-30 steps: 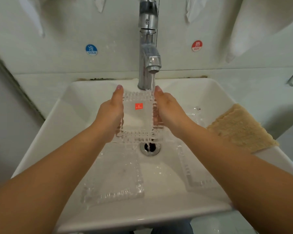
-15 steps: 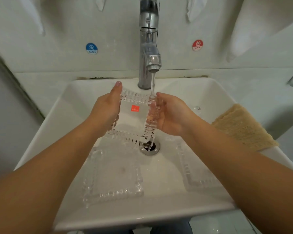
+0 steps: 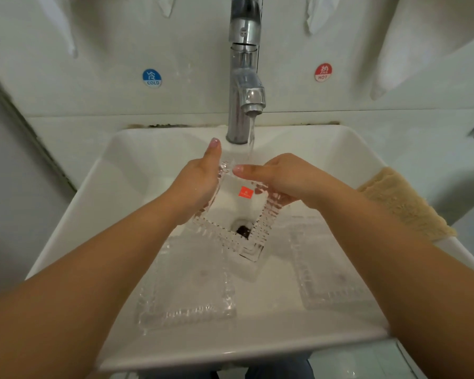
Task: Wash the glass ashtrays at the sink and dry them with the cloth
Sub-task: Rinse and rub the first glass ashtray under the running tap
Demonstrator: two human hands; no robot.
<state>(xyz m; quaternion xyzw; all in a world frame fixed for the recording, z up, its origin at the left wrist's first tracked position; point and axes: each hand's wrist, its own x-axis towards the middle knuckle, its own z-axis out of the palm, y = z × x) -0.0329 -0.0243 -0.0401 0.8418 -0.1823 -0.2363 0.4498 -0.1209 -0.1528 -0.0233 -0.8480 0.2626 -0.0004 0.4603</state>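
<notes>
A square clear glass ashtray with a red sticker is held over the drain, turned like a diamond, under the running stream from the tap. My left hand grips its upper left edge. My right hand holds its upper right edge, thumb across the top corner. Two more glass ashtrays lie flat in the white sink: one at the front left, one at the front right, partly under my right forearm. A beige cloth lies on the sink's right rim.
Blue COLD and red HOT stickers mark the wall beside the tap. White towels hang at the upper right and along the top. The drain shows through the held ashtray.
The held ashtray has been rotated from square-on to a diamond angle under the water. My right hand has shifted from its right side to the upper right edge, my left hand moved up.
</notes>
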